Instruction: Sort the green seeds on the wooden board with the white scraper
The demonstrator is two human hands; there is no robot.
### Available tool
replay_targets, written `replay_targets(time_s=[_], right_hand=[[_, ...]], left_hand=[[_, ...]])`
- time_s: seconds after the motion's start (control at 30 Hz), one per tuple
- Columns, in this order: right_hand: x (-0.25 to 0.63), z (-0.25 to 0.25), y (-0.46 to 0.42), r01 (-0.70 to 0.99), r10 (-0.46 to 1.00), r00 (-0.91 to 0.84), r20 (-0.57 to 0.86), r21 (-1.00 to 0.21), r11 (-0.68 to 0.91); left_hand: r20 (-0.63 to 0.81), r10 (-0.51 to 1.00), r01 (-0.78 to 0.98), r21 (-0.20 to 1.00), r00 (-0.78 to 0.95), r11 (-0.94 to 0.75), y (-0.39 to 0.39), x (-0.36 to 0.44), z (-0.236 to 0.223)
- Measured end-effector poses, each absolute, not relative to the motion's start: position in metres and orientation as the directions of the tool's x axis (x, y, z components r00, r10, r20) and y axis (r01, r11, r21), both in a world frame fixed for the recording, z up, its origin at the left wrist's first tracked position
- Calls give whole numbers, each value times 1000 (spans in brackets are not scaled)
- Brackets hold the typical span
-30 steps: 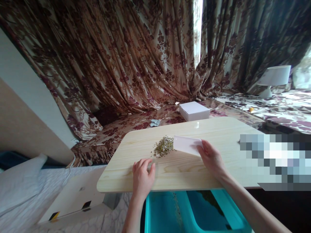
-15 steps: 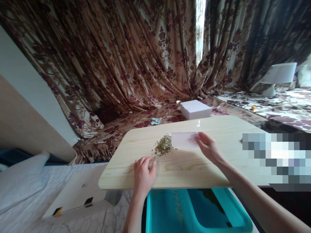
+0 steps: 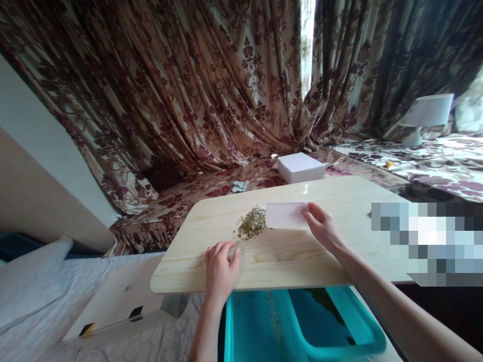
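Observation:
A loose pile of small greenish, yellow and whitish bits (image 3: 251, 223), like grains or seeds, lies on the pale wooden table (image 3: 188, 266). My right hand (image 3: 321, 225) grips the right end of a flat, whitish scraper-like sheet (image 3: 287, 215). The sheet's left edge touches or nearly touches the pile's right side. My left hand (image 3: 222, 264) rests near the table's front edge, just below the pile, with its fingers bent and the thumb apart; nothing shows in it.
Below the table's front edge sits a turquoise bin (image 3: 260, 327) with separate compartments. A white box (image 3: 301, 167) and a light cloth (image 3: 239, 186) lie on the patterned surface behind. A lamp (image 3: 426, 113) stands at far right; a blurred-out patch covers the table's right end.
My right hand has moved slightly away from me with the sheet, which now lies straighter across. The pile and my left hand stay almost the same; the view shifts a little.

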State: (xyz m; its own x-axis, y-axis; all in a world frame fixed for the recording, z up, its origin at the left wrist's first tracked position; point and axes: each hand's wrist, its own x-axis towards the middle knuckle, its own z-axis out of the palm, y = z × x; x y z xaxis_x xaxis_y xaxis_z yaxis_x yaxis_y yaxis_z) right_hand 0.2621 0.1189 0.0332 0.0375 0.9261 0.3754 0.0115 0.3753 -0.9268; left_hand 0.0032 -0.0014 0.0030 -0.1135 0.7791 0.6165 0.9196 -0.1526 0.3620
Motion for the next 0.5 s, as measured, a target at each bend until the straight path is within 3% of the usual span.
replay_targets(time_s=[0.5], right_hand=[[262,31,117,42,911,56,408,-913,406]], left_hand=[[648,752,919,362,-125,-158,-1,3,4]])
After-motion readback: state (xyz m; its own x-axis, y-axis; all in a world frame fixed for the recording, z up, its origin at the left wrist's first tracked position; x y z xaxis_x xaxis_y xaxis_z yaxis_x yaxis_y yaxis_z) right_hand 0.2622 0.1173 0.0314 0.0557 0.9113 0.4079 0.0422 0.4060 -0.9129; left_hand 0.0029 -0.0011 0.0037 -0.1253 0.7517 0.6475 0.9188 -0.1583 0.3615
